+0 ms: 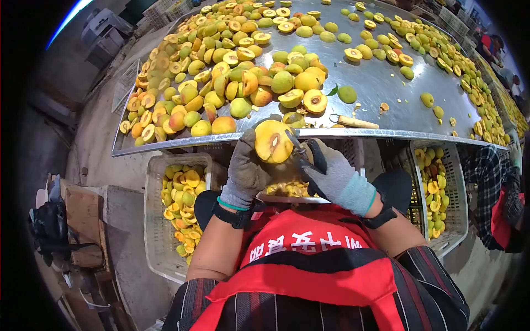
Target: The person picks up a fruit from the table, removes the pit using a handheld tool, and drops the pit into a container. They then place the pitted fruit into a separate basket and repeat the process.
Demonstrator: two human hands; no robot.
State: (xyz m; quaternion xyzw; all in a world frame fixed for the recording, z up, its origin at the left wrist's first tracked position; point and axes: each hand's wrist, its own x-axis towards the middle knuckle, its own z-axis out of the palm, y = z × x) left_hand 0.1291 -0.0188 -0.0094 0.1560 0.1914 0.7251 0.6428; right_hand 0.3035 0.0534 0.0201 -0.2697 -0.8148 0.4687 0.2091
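Note:
My gloved left hand point(244, 170) holds a halved peach point(272, 140) upright, its yellow cut face and brown centre toward me. My gloved right hand point(329, 170) is closed round a dark metal hand tool point(298, 150), whose tip meets the right edge of the peach half. The tool's exact kind is unclear. Beyond my hands, a wooden-handled tool with a wire loop point(358, 122) rests near the edge of the metal table point(361, 83). Piled on the table to the left are many whole and halved peaches point(229, 83).
White crates with cut peaches stand below the table, a left crate point(156, 220) and a right crate point(454, 204). Between my knees is more cut fruit point(287, 189). A person in plaid sleeves point(486, 171) is close on the right; another person point(488, 48) is farther back.

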